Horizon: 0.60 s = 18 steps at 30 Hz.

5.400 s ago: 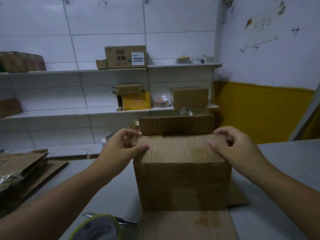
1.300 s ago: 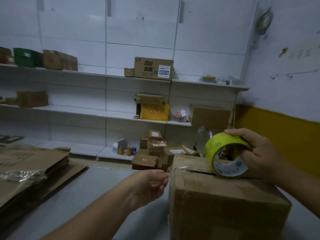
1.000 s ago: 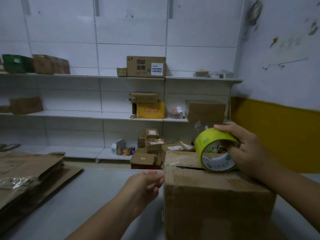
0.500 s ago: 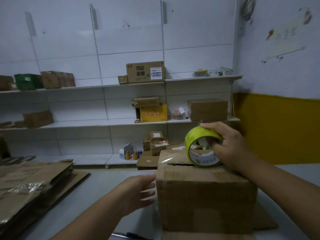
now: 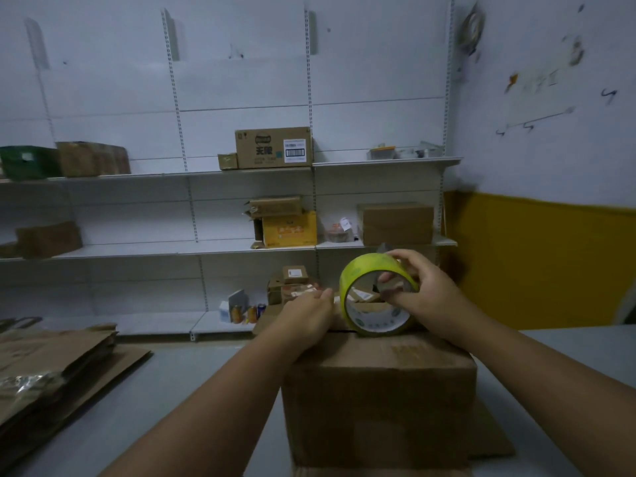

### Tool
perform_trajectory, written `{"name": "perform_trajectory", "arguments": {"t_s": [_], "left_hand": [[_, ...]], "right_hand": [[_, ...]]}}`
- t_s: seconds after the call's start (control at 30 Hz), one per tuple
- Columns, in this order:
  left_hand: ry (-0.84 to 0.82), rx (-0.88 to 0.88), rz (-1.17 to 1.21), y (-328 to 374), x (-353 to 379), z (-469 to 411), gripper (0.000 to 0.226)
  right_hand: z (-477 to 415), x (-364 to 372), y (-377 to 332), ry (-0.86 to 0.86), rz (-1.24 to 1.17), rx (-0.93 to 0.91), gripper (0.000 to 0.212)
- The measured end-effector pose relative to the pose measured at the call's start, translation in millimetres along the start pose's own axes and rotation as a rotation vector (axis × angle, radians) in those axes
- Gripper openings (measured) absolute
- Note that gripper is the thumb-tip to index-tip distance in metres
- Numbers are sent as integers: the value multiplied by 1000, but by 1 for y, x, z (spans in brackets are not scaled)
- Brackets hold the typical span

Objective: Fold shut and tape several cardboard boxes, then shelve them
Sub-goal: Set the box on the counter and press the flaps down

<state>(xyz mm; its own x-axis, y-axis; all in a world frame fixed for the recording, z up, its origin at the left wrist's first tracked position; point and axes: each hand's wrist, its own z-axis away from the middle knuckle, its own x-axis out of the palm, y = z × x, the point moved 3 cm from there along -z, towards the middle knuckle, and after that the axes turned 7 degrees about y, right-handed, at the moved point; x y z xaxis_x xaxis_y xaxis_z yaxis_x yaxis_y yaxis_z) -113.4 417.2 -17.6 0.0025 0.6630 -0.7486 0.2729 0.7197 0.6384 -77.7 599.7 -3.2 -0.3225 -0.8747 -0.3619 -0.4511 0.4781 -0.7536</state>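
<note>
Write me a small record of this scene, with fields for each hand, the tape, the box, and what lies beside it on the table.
Box: flaps folded down; stands on the grey table
Tape roll: yellow-green, upright on the box top
Right hand: grips the roll, fingers curled round its rim
Left hand: rests on the box top beside the roll; whether it pinches the tape end is unclear
Left on the table: stack of flattened cardboard

Left hand [image 5: 309, 320] flat, right hand [image 5: 427, 298] curled.
</note>
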Motion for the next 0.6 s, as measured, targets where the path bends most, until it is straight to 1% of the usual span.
{"name": "perform_trajectory", "arguments": {"t_s": [0.07, 0.13, 0.17, 0.27, 0.33, 0.37, 0.47, 0.53, 0.6], "left_hand": [[-3, -3, 30, -3, 1, -1, 46], [-24, 27, 22, -3, 3, -2, 44], [-22, 46, 2, -3, 3, -2, 44], [-18, 61, -58, -6, 3, -7, 46], [-25, 56, -97, -7, 4, -8, 47], [-26, 54, -112, -7, 4, -7, 47], [-24, 40, -135, -5, 4, -3, 46], [-28, 61, -149, -2, 4, 1, 43], [-32, 62, -108, 1, 5, 4, 42]], "right_hand": [[0, 2, -2, -156, -31, 87, 43], [1, 2, -5, -285, -13, 113, 46], [2, 1, -5, -323, 5, 120, 48], [1, -6, -3, -308, -13, 158, 48], [-4, -7, -8, -331, 44, 190, 46], [-8, -8, -14, -366, 134, 180, 44], [-28, -29, -39, -480, 478, 62, 33], [-36, -66, -53, -503, 704, 10, 26], [-32, -102, -58, -516, 886, 2, 16]]}}
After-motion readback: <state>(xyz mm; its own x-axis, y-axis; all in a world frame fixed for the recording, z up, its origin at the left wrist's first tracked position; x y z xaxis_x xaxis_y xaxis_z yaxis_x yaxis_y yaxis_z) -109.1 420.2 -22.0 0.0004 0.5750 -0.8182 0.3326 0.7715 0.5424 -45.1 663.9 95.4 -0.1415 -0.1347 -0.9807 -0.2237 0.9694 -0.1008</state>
